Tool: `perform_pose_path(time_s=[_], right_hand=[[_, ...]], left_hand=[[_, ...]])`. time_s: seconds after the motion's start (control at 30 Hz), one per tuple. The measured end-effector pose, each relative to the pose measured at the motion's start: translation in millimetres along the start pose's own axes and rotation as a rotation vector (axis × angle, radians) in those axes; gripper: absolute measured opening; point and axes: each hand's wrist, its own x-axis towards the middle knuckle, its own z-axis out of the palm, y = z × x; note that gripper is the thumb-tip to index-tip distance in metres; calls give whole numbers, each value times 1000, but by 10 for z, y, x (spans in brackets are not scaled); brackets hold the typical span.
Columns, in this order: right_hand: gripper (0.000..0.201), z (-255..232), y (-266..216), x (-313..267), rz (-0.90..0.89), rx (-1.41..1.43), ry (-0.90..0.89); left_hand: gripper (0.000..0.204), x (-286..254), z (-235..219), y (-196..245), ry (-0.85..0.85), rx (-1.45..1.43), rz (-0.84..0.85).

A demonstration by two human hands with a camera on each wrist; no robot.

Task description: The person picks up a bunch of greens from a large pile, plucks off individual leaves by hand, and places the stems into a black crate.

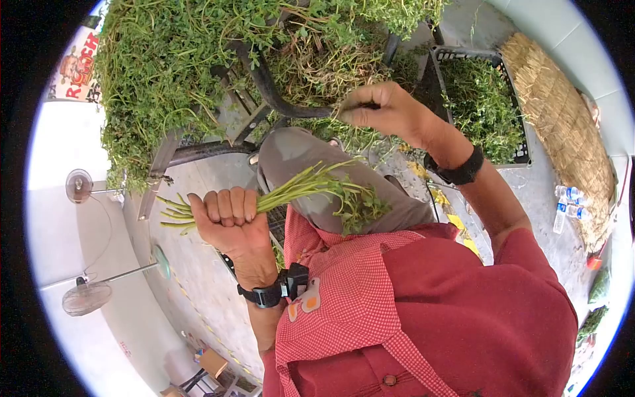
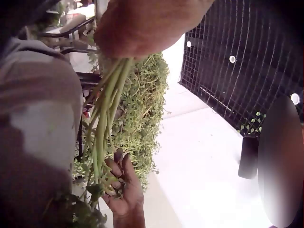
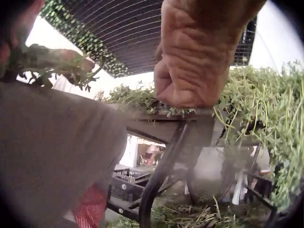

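My left hand [image 1: 231, 218] grips a bunch of green leafy stems [image 1: 291, 190] above my lap, fingers curled round the stems. The cut ends stick out to the left and the leafy tops hang to the right over my trouser leg. In the left wrist view the stems [image 2: 107, 114] run down from that fist. My right hand [image 1: 393, 116] is raised beyond the knee, its fingers loosely bent with a gap between thumb and forefinger. Seen from the left wrist, the right hand [image 2: 126, 197] is beside the leafy tops, fingers half curled.
A big heap of leafy greens [image 1: 159, 79] covers a stand at the far left. Black curved tube legs [image 1: 278, 92] are in front of my knees. To the right are a black crate [image 1: 526, 142] of greens, a rolled straw mat [image 1: 562, 119] and water bottles [image 1: 561, 215].
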Motion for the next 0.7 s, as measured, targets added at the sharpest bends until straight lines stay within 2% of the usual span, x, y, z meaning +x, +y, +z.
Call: perform_pose_path(time_s=[0.03,0.2,0.33,0.4,0.53,0.7], right_hand=[[19,27,-1,-22,-127,-279,-29],[32,195,-105,-116,-186,-399,-215],[34,418,-87,-123,-248,-463,-188],[33,490,-89,-109,-231,-536,-246],[31,606,-53,-89,-205,-526,-235],[23,644,-46,-73,-310,-454,-217]], left_hand=[[52,-6,1,5,1,3,-2],[53,2,-17,39,-31,-13,12],[53,14,-20,36,-86,-38,-11],[53,2,-10,32,-107,-26,-10],[53,-24,2,12,-129,-24,-6],[52,-43,26,-2,-131,32,19]])
